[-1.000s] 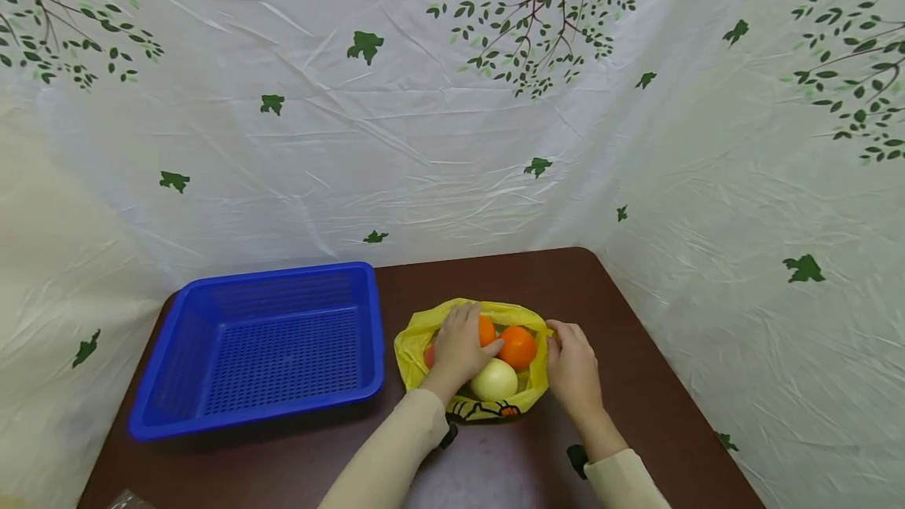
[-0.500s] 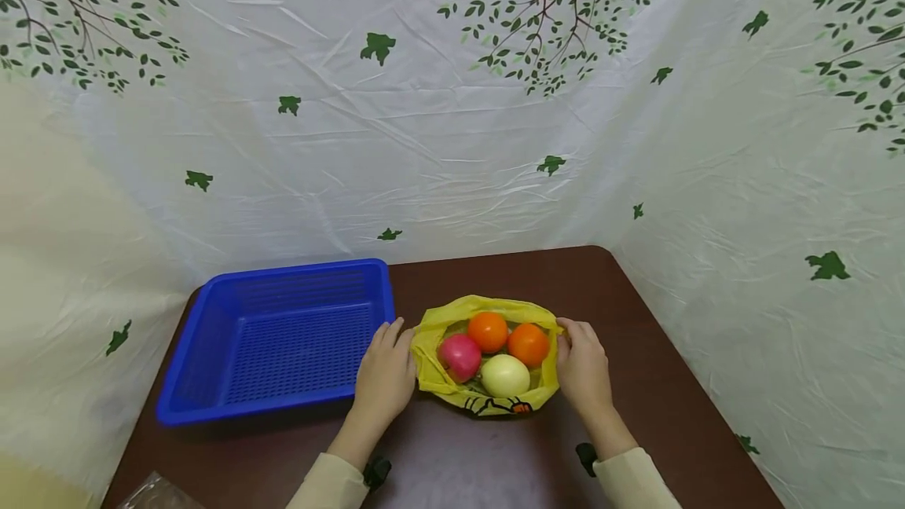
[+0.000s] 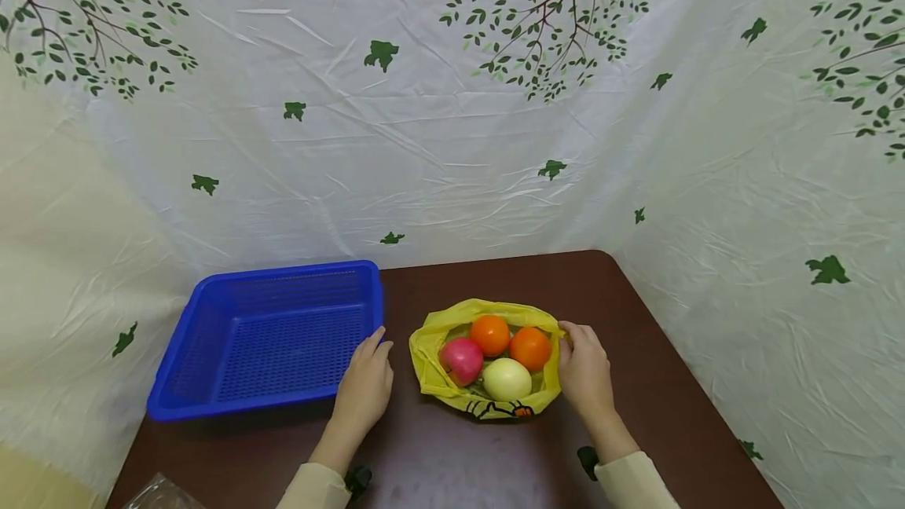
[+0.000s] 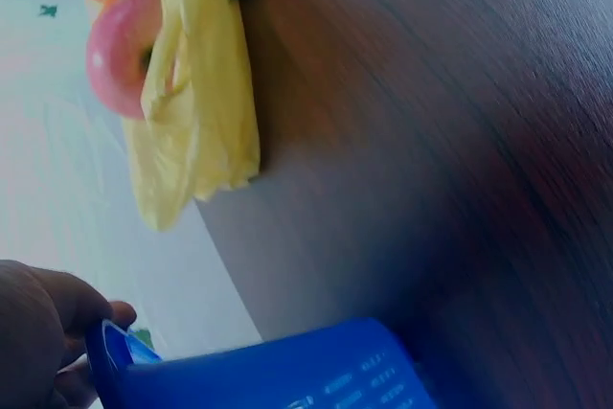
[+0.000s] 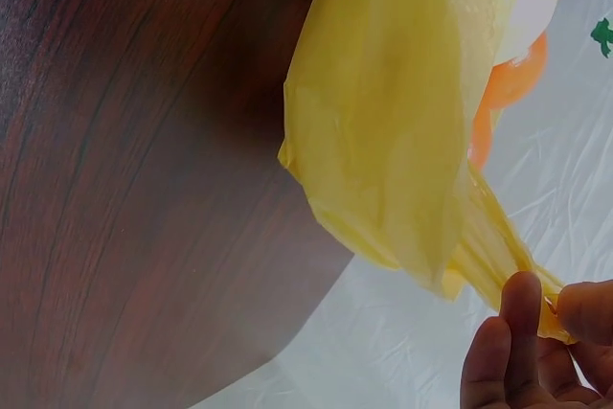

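Observation:
A blue plastic basket [image 3: 283, 352] stands on the left of the table. My left hand [image 3: 364, 387] grips its right rim; in the left wrist view the fingers [image 4: 91, 308] curl over the rim's edge. To the right sits a yellow plastic bag [image 3: 427, 360], its mouth spread wide. Inside lie a red apple [image 3: 462, 360], two oranges [image 3: 530, 349] and a round pale yellow-green fruit [image 3: 507, 380]. With thumb and fingertips my right hand [image 3: 585, 371] pinches the bag's right edge, pulling a fold of plastic taut in the right wrist view.
The brown table [image 3: 488, 462] ends at a rounded back right corner. White sheeting [image 3: 459, 140] printed with leaves and branches hangs behind and at both sides. A piece of clear plastic [image 3: 164, 493] lies at the front left edge.
My left hand has come out of the bag and moved left onto the basket's rim, and the basket has shifted slightly left. My right hand stays at the bag's edge.

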`<state>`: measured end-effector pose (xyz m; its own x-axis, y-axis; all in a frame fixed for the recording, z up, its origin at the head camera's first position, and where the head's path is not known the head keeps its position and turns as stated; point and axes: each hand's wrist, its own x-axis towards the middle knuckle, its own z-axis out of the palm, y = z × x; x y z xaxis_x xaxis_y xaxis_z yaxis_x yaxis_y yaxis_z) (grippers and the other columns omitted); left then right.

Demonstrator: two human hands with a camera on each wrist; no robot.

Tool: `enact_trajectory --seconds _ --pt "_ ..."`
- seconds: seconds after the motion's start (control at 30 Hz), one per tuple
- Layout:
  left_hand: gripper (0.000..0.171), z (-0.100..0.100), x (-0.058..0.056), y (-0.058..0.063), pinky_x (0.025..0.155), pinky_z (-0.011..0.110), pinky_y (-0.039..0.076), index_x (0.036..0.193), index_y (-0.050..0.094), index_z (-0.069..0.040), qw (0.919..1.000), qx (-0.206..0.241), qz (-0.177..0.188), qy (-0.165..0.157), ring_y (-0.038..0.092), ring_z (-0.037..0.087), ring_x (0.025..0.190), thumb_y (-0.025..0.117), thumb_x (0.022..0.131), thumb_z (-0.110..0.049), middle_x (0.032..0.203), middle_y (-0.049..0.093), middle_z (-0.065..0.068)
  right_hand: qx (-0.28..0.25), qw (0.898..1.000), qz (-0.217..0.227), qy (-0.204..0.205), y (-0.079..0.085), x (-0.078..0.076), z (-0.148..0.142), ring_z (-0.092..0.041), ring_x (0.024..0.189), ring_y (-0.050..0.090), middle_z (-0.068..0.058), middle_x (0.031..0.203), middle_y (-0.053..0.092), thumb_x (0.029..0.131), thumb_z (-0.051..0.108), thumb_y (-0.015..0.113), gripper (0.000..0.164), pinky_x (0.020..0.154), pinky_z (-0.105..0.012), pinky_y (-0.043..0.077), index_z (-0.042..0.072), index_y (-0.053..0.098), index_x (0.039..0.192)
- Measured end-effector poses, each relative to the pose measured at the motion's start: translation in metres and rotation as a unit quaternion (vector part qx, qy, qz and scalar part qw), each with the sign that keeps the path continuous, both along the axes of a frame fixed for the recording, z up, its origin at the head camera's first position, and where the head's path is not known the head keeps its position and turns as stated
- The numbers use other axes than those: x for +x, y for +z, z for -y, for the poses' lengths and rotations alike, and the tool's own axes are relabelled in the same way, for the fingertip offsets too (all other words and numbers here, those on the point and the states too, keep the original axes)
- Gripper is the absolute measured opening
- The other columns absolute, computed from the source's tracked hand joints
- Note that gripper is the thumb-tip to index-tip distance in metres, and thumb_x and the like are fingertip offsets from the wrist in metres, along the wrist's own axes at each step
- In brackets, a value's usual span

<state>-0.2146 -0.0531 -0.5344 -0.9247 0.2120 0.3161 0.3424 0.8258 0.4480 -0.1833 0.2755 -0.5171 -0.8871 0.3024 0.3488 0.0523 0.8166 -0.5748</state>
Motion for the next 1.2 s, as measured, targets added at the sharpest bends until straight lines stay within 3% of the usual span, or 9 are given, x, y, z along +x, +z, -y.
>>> enact_trajectory --seconds 0.17,0.33,0.4,0.47,0.57,0.7,0.93,1.07,1.2 --pt "0.029 0.008 -0.001 -0.002 0.098 0.049 0.043 0.118 0.062 0.001 0.9996 -0.014 -0.02 0.011 0.046 0.035 0.126 0.057 0.09 -0.004 0.14 0.048 0.014 0.0 1.0 -0.004 0.001 -0.002 0.001 -0.003 -0.033 0.096 0.06 -0.015 0.111 0.058 0.093 0.004 0.056 0.025 0.083 -0.052 0.051 0.001 0.061 0.118" --pt "0.027 -0.012 0.004 -0.01 0.085 0.048 0.049 0.108 0.066 0.0 0.9846 -0.004 -0.174 0.017 0.055 0.036 0.11 0.064 0.082 -0.006 0.117 0.061 0.016 0.002 1.0 0.001 -0.001 -0.003 0.001 -0.003 -0.032 0.096 0.06 -0.015 0.111 0.058 0.093 0.004 0.057 0.026 0.083 -0.052 0.051 0.002 0.061 0.118" --pt "0.03 -0.027 0.009 -0.013 0.074 0.045 0.05 0.108 0.066 -0.001 0.9788 0.006 -0.205 0.012 0.057 0.034 0.094 0.065 0.08 -0.009 0.105 0.062 0.015 0.001 1.0 0.003 -0.001 -0.002 0.001 -0.002 -0.032 0.096 0.06 -0.015 0.111 0.058 0.093 0.004 0.057 0.026 0.083 -0.051 0.051 0.002 0.06 0.119" --pt "0.035 -0.043 0.014 -0.017 0.065 0.041 0.049 0.113 0.063 -0.003 0.9838 0.01 -0.178 0.011 0.053 0.03 0.084 0.066 0.08 -0.015 0.103 0.059 0.013 0.001 1.0 0.004 -0.002 -0.002 0.001 -0.001 -0.032 0.095 0.06 -0.015 0.111 0.058 0.093 0.005 0.057 0.026 0.083 -0.051 0.051 0.003 0.06 0.119" --pt "0.045 -0.062 0.016 -0.024 0.062 0.039 0.05 0.126 0.058 -0.01 0.9973 0.002 -0.072 0.018 0.051 0.028 0.084 0.064 0.083 -0.021 0.116 0.053 0.015 0.0 1.0 0.002 -0.002 -0.002 0.001 0.0 -0.032 0.095 0.061 -0.015 0.111 0.058 0.094 0.005 0.057 0.026 0.083 -0.05 0.051 0.003 0.06 0.119" --pt "0.047 -0.071 0.01 -0.032 0.059 0.04 0.049 0.132 0.055 -0.021 0.9981 -0.033 0.042 0.03 0.05 0.03 0.087 0.063 0.086 -0.025 0.13 0.043 0.016 0.001 1.0 0.003 -0.003 -0.002 0.003 0.001 -0.032 0.095 0.061 -0.015 0.112 0.058 0.094 0.006 0.056 0.025 0.082 -0.05 0.052 0.003 0.06 0.119" --pt "0.042 -0.068 -0.006 -0.035 0.065 0.044 0.051 0.118 0.062 -0.007 0.9905 -0.07 0.116 0.021 0.05 0.034 0.096 0.066 0.081 -0.025 0.13 0.042 0.014 0.003 1.0 0.002 -0.006 -0.004 0.003 -0.002 -0.032 0.094 0.061 -0.015 0.111 0.058 0.094 0.006 0.056 0.025 0.081 -0.051 0.052 0.003 0.06 0.119" --pt "0.052 -0.064 -0.008 -0.035 0.077 0.049 0.048 0.123 0.061 -0.01 0.9851 -0.096 0.142 0.015 0.048 0.033 0.102 0.067 0.079 -0.037 0.129 0.045 0.012 0.005 1.0 -0.005 -0.005 -0.005 0.003 -0.003 -0.031 0.092 0.061 -0.015 0.11 0.059 0.094 0.006 0.056 0.025 0.079 -0.051 0.052 0.004 0.06 0.118" --pt "0.061 -0.062 -0.007 -0.038 0.077 0.049 0.047 0.122 0.061 -0.012 0.9815 -0.127 0.144 0.003 0.048 0.03 0.102 0.067 0.075 -0.05 0.123 0.048 0.012 0.005 1.0 -0.006 -0.007 -0.006 0.003 -0.005 -0.031 0.093 0.061 -0.015 0.11 0.059 0.094 0.006 0.056 0.025 0.08 -0.051 0.052 0.004 0.06 0.118"
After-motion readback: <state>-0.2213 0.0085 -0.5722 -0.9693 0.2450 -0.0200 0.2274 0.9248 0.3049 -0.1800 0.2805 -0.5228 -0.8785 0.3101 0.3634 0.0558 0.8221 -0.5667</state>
